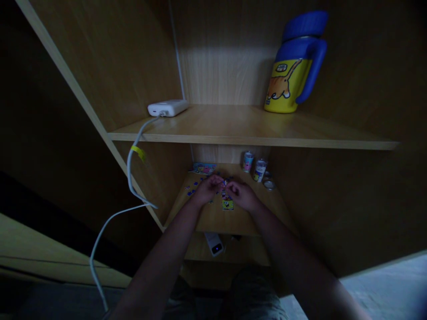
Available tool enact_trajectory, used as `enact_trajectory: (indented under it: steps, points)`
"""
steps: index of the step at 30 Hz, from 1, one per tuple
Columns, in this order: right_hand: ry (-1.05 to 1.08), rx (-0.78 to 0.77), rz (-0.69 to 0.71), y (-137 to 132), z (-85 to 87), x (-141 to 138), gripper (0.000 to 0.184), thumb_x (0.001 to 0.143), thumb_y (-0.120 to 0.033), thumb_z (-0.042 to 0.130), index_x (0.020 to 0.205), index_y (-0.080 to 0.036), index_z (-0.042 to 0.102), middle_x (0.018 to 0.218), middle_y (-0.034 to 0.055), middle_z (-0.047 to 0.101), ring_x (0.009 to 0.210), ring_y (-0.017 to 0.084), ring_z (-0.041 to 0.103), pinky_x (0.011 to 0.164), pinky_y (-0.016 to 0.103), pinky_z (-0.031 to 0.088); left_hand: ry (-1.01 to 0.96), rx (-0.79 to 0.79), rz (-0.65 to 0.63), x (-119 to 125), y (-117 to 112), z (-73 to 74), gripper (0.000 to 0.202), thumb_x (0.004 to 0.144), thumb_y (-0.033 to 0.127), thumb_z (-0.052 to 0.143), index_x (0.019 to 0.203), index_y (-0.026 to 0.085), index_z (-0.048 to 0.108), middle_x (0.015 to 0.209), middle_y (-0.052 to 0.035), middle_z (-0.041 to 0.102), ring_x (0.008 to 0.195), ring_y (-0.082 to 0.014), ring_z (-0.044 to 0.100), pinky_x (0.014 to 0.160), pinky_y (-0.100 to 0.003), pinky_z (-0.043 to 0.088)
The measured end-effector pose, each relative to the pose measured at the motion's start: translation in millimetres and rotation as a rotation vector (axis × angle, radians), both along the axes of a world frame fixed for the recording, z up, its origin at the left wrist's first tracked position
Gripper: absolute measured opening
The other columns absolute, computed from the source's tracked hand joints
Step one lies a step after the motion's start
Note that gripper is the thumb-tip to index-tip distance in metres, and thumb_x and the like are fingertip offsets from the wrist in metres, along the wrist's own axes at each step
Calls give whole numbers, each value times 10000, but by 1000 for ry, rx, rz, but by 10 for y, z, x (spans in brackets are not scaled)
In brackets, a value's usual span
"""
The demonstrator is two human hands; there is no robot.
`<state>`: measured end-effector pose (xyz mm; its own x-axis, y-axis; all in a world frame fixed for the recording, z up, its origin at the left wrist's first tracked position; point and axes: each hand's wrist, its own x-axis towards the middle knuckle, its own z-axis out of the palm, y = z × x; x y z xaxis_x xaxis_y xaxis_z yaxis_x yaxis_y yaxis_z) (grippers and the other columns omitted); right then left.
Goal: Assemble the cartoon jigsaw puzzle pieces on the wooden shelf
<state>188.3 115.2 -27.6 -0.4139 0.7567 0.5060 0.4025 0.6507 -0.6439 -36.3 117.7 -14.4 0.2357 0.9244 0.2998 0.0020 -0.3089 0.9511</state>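
Note:
My left hand (pixel 209 187) and my right hand (pixel 243 194) meet over the lower shelf, fingertips pinched close together. Between them is a small jigsaw puzzle piece (pixel 225 182), gripped by both. Just below it lies a joined strip of puzzle with a yellow cartoon face (pixel 227 205). Loose blue puzzle pieces (pixel 191 192) are scattered to the left of my left hand. Behind them rests a colourful picture sheet (pixel 204 168) with cartoon figures. My fingers partly cover the piece and some of the pieces beneath.
Two small printed tins (pixel 247 162) (pixel 259 170) stand at the back right, beside round metal lids (pixel 268 184). On the upper shelf (pixel 227 122) are a white power bank (pixel 167 108) with a hanging cable (pixel 129 166) and a blue-yellow mug (pixel 289 73). A white device (pixel 214 244) lies below.

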Motion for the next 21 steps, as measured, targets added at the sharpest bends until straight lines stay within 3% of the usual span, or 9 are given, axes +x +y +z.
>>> enact_trajectory:
  steps: [4,9,21]
  points:
    - [26,-16,-38,-2,2,9,190,1050,-423,659,1044,-267,767,679,-43,604,611,153,548,605,262,390,-5,11,-3,-6,4,-22,499,837,549,968,1105,191,749,918,-39,789,852,-186,729,835,-322,559]
    - [91,-41,-90,13,23,19,214,1048,-448,642,1047,-258,741,695,-41,599,628,161,567,618,272,414,19,42,-20,-7,6,-37,482,861,599,953,1041,188,777,956,-67,816,895,-205,751,878,-346,581]
    - [105,-108,-23,6,33,25,249,1044,-478,639,1009,-253,739,765,-7,707,685,176,622,646,275,464,41,23,-2,-4,24,-95,474,836,590,955,931,204,697,868,-38,808,806,-192,751,809,-323,580]
